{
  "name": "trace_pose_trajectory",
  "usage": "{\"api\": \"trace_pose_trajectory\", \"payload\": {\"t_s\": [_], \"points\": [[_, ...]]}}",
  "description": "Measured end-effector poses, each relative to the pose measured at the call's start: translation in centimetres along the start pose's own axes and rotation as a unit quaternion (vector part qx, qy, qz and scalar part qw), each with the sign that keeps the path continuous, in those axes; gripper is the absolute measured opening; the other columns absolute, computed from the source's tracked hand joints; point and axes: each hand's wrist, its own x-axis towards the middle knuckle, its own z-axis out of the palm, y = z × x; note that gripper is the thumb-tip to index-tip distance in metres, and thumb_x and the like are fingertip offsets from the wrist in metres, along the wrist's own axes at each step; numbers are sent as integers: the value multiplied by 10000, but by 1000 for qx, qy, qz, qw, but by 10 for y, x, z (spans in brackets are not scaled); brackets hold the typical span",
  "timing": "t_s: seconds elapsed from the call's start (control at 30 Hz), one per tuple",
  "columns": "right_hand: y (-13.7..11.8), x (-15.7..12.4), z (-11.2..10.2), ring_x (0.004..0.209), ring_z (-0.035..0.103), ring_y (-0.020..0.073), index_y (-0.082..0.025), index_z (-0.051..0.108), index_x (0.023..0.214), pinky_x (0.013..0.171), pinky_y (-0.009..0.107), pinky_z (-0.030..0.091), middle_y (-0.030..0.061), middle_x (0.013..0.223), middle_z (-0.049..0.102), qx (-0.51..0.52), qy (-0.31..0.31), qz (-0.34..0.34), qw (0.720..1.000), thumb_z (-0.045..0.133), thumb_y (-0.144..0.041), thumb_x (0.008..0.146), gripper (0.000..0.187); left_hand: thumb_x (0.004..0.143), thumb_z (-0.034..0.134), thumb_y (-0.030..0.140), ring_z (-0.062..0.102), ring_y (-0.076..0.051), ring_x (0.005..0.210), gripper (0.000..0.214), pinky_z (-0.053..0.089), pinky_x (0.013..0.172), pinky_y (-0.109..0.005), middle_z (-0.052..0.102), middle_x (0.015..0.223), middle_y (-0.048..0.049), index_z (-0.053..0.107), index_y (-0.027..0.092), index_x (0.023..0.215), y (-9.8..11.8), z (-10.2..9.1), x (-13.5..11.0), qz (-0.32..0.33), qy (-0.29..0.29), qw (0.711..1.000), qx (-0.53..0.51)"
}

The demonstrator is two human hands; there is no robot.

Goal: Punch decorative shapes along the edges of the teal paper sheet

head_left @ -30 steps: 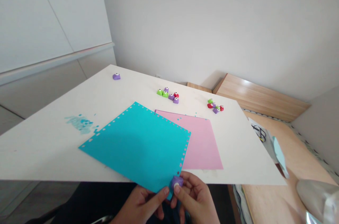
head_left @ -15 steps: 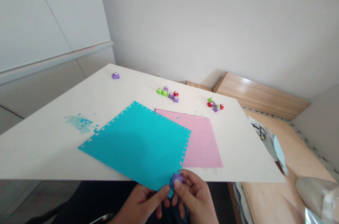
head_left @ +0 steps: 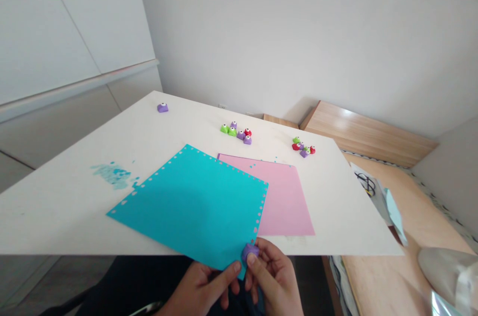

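A teal paper sheet (head_left: 194, 206) with punched holes along its edges lies on the white table (head_left: 74, 206), its near corner hanging over the front edge. My left hand (head_left: 203, 288) pinches that corner from below, thumb on top. My right hand (head_left: 274, 281) grips a small purple paper punch (head_left: 249, 252) clamped on the sheet's right edge near the corner, thumb pressing its top. A pink sheet (head_left: 286, 201) lies partly under the teal one.
Two clusters of small green, red and purple punches (head_left: 237, 132) (head_left: 304, 148) sit at the back, and a lone purple punch (head_left: 162, 107) lies far left. Teal paper scraps (head_left: 112, 175) lie at the left. A wooden bench (head_left: 373, 136) stands to the right.
The teal sheet has shifted slightly left and towards me between my hands. My right thumb now covers the punch's white button.
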Motion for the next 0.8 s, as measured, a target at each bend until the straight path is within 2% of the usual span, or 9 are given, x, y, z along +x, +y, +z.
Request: {"api": "trace_pose_trajectory", "payload": {"t_s": [0.27, 0.43, 0.63, 0.8], "points": [[1, -2, 5, 386, 387, 57, -132, 675, 1047, 359, 162, 268, -33, 483, 520, -13, 30, -11, 999, 770, -541, 739, 521, 821, 611, 636, 535, -109, 508, 507, 425, 512, -211, 657, 641, -22, 686, 147, 713, 8, 2, -1, -10, 3, 1000, -13], [6, -2, 3, 384, 383, 47, -118, 668, 1075, 349, 148, 261, -34, 500, 531, -2, 30, -22, 999, 754, -484, 788, 472, 804, 598, 676, 549, -117, 522, 545, 431, 522, -218, 694, 688, -44, 681, 149, 698, 10, 2, 0, -17, -5, 1000, -15], [-2, -1, 1, 475, 581, 107, -116, 644, 1097, 431, 197, 454, 46, 673, 670, 28, -24, -2, 999, 753, -438, 806, 448, 783, 603, 697, 540, -117, 473, 568, 421, 519, -227, 656, 596, -21, 683, 145, 677, 9, 1, -1, -16, 34, 999, -13], [-26, -2, -6, 587, 636, 139, -153, 634, 1161, 432, 201, 486, 84, 851, 702, 47, -29, 26, 998, 771, -410, 793, 470, 807, 553, 711, 530, -116, 448, 608, 421, 533, -236, 661, 574, -29, 685, 143, 635, 14, 1, -5, -36, 56, 998, 2]]}}
